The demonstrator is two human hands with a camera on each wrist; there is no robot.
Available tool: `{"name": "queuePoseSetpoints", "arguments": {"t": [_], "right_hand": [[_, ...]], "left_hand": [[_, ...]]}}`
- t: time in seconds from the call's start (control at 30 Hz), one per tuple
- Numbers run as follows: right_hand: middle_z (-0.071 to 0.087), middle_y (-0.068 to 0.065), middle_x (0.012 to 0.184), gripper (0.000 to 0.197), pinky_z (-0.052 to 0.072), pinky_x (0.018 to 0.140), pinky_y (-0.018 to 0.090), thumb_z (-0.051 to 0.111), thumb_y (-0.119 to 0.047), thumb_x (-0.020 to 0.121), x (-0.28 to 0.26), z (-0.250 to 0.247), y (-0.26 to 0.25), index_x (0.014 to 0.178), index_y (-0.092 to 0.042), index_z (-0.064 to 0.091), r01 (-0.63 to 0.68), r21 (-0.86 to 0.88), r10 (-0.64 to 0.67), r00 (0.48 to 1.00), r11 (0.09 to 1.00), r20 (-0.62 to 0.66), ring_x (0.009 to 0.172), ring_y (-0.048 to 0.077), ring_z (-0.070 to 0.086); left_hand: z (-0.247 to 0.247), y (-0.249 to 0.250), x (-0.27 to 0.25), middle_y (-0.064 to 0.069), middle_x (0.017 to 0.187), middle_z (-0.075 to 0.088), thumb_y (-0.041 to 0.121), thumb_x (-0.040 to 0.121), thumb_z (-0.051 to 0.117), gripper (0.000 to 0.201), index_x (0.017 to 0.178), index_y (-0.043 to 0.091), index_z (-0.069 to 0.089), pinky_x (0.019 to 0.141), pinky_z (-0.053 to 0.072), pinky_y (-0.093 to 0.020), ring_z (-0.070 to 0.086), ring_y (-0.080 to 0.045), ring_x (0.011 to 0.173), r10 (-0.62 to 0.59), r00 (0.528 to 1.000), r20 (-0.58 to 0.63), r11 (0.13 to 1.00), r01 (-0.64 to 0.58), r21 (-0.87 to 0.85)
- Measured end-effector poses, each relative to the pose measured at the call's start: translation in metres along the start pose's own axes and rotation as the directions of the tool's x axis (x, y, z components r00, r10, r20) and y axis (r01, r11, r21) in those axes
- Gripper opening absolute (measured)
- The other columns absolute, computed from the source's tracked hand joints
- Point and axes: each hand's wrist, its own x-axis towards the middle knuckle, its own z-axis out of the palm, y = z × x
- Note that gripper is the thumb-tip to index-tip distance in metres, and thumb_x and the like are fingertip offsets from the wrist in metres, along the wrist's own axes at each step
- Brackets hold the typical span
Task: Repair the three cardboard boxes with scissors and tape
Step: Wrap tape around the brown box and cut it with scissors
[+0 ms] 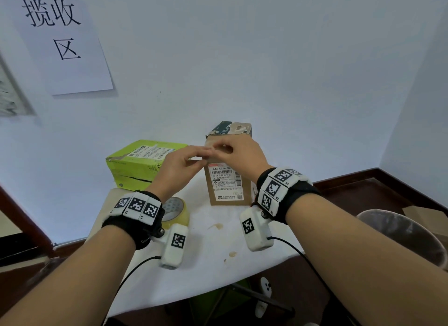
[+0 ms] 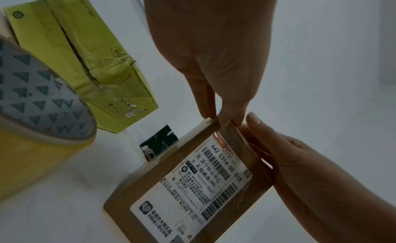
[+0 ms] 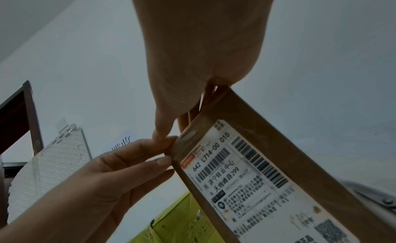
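A brown cardboard box (image 1: pixel 226 189) with a white shipping label stands upright on the white table (image 1: pixel 218 253). Both hands meet at its top left corner, where clear tape (image 3: pixel 185 134) shines. My left hand (image 1: pixel 204 155) pinches that corner between thumb and fingers (image 3: pixel 165 145). My right hand (image 1: pixel 219 148) grips the top edge, thumb (image 3: pixel 159 136) in front and the other fingers over the top. A lime-green box (image 1: pixel 140 163) with a torn seam lies at the left. A dark green box (image 1: pixel 230 128) stands behind the brown one. The yellowish tape roll (image 1: pixel 175 211) lies under my left wrist. No scissors show.
A grey waste bin (image 1: pixel 400 233) stands beside the table on the right, with flat cardboard (image 1: pixel 426 216) past it. The wall rises right behind the boxes and carries a paper sign (image 1: pixel 63 41). Brown stains (image 1: pixel 215 226) mark the tabletop in front.
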Motion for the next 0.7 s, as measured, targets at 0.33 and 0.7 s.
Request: {"name": "queuePoseSetpoints", "arguments": {"t": [0.33, 0.7], "right_hand": [[0.052, -0.007, 0.095, 0.026, 0.039, 0.084, 0.028, 0.066, -0.042, 0.084, -0.004, 0.008, 0.005, 0.108, -0.031, 0.066, 0.000, -0.116, -0.002, 1.000, 0.993, -0.016, 0.098, 0.011, 0.041], [0.039, -0.004, 0.101, 0.038, 0.039, 0.095, 0.031, 0.068, -0.046, 0.081, -0.010, 0.007, 0.009, 0.117, -0.040, 0.060, 0.004, -0.164, 0.005, 0.999, 0.986, 0.053, 0.106, 0.015, 0.040]], "left_hand": [[0.000, -0.007, 0.007, 0.015, 0.104, 0.069, -0.012, 0.082, 0.049, 0.042, 0.101, 0.017, 0.072, 0.084, 0.047, -0.011, 0.057, 0.010, 0.100, -0.033, 0.999, -0.016, 0.994, 0.034, 0.105], [0.006, 0.000, 0.005, 0.009, 0.097, 0.069, 0.014, 0.085, 0.071, 0.010, 0.095, 0.013, 0.072, 0.076, 0.051, -0.015, 0.061, 0.000, 0.090, -0.001, 0.999, -0.051, 0.995, 0.006, 0.101]]}}
